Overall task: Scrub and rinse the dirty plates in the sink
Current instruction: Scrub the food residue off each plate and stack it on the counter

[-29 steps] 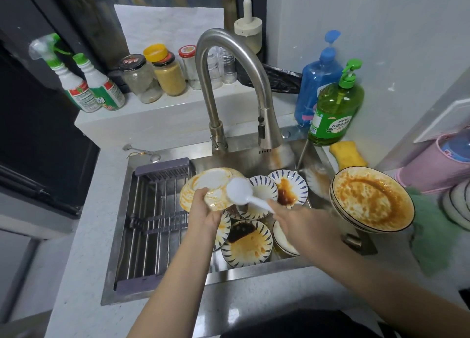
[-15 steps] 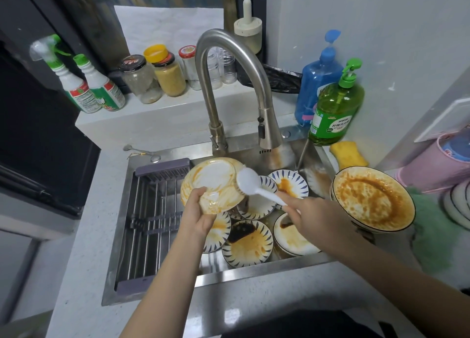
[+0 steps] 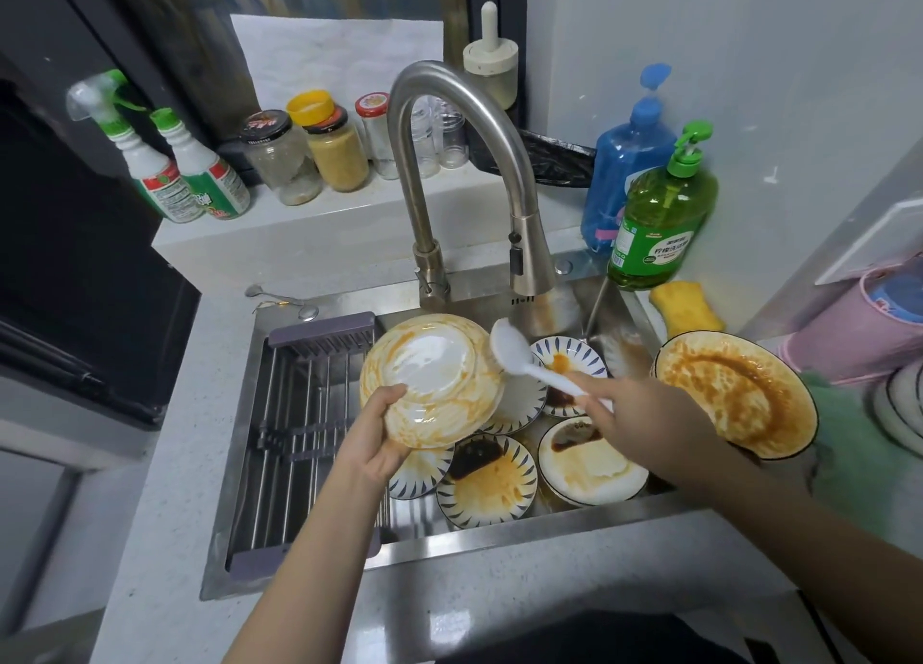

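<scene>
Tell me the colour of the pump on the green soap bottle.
Bright green pump on the soap bottle, clear in the head view.

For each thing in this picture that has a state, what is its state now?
Held plate: tilted, underside showing, sauce-smeared, gripped by left hand.
Brush: held by right hand, head at the plate's edge.
Faucet: no water visible.
Sink plates: dirty, lying in the sink.
Counter bowl: dirty, upright.
Green soap bottle: upright, nearly full.
Rack: bare.
</scene>
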A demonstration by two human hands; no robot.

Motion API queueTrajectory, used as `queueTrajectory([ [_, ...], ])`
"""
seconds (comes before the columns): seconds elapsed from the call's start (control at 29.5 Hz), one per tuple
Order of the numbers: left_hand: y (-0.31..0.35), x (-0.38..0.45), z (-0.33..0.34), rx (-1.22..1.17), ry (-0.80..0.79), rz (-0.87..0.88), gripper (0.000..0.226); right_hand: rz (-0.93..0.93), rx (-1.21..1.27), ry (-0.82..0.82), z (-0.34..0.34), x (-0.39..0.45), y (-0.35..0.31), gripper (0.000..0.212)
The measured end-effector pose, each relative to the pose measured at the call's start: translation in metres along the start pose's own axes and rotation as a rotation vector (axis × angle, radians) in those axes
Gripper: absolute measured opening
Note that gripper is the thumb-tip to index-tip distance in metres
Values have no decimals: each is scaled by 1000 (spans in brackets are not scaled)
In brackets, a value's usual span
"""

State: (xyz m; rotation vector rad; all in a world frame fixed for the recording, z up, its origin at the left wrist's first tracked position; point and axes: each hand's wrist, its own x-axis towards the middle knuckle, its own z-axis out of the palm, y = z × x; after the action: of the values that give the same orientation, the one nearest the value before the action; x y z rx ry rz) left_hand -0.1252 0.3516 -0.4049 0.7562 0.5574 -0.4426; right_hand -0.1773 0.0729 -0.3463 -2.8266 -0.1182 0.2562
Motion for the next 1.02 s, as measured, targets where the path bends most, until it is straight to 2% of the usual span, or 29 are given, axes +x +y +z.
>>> queueTrajectory([
  [0.1,1,0,-1,85,9,3,60,-71,-113,-30,-3,-12,-17,39],
  [0.17,0,-3,-1,158,-1,-6,67,-28,-148,-35,-7,-8,-14,40],
  [0.27,-3,-6,2,207,-112,-20,94,-112,-213,1,-12,-4,-26,40],
  [0.31,-5,-5,2,226,-143,-27,97,-159,-215,-16,-12,-3,-35,39],
  [0.48,-11,-5,5,221,-178,-35,98,-83,-330,-52,-16,11,-32,37],
  [0.61,-4,-2,-1,183,-184,-10,100,-202,-304,-125,-15,-7,-40,34],
  [0.68,-7,-3,2,197,-202,-40,102,-222,-306,-87,-14,2,-46,37],
  [0.81,-8,-1,1,177,-204,-28,100,-87,-405,-25,-14,12,-36,36],
  [0.92,-4,3,0,178,-201,-22,98,-175,-339,-102,-11,-6,-41,31],
  [1.02,-10,1,5,205,-215,-49,99,-187,-323,-49,-12,5,-45,33],
])
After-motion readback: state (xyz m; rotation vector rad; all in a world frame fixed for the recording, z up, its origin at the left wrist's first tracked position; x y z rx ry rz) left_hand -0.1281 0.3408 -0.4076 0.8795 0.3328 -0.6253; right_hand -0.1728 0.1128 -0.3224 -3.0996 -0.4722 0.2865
